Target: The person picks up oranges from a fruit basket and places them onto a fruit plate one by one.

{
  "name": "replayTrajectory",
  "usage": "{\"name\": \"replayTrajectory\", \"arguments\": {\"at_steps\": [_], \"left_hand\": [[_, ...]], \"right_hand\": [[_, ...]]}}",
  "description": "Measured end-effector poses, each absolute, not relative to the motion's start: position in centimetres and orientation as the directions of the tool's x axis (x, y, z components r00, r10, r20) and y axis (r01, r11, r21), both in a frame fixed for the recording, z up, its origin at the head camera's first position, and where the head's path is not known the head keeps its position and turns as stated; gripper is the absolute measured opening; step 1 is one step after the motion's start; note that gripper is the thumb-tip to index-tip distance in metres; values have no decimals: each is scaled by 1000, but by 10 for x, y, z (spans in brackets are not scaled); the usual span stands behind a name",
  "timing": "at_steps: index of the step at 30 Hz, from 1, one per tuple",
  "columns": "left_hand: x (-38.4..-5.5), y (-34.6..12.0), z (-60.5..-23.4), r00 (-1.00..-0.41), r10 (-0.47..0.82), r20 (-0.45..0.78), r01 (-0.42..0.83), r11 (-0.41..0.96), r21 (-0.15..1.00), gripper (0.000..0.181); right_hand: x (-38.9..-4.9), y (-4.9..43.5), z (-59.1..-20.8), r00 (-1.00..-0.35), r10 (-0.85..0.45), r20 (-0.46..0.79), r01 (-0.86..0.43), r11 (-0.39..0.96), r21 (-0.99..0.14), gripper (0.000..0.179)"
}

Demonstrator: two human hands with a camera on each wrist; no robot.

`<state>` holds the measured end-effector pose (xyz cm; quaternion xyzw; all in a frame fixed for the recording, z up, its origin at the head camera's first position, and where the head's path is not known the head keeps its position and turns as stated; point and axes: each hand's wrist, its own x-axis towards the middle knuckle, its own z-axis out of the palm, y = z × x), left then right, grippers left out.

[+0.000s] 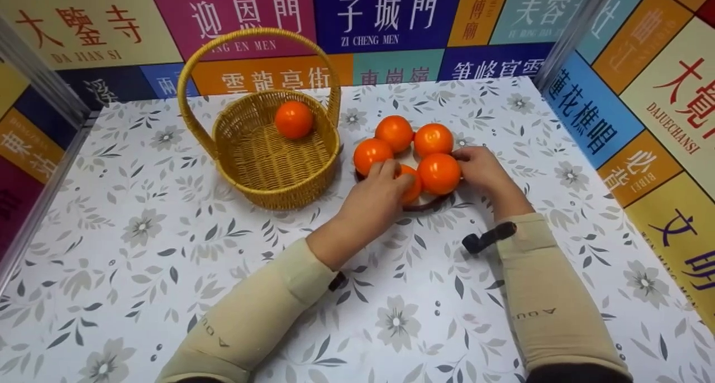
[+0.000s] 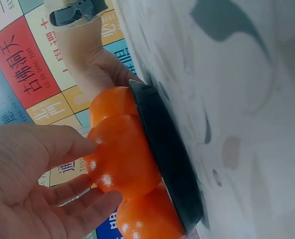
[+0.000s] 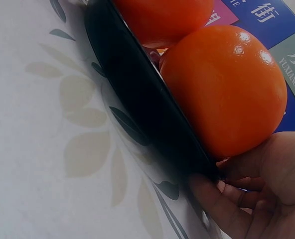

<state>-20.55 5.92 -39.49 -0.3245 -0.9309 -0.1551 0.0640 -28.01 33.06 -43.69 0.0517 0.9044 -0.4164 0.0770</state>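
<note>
Six oranges: five on dark plate (image 1: 424, 206) between hands, one (image 1: 293, 119) in wicker basket (image 1: 268, 165) beyond left hand. Left hand (image 1: 373, 196) curls fingers over near-left orange (image 1: 412, 183). Right hand (image 1: 481, 168) touches near-right orange (image 1: 439, 173), fingertips at plate rim; grip probably loose, hard to tell. Plate on floral tabletop (image 1: 139, 232).

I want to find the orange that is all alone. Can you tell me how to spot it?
Look at the yellow wicker basket with the tall handle, on the flowery table left of both hands. One orange lies inside it, against the far wall. The other oranges crowd together on a dark plate to the right; this one has no neighbours.
</note>
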Motion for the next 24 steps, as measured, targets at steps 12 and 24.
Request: {"name": "replayTrajectory", "arguments": {"at_steps": [12, 24], "left_hand": [[-212, 44, -362, -785, 566, 251, 617, 748, 244, 40], [-240, 21, -329, -838, 494, 232, 540, 814, 216, 43]], "right_hand": [[-280, 331, -435, -981, 39, -189, 166, 667, -726, 40], [-279, 328, -435, -975, 39, -218, 193, 630, -752, 41]]}}
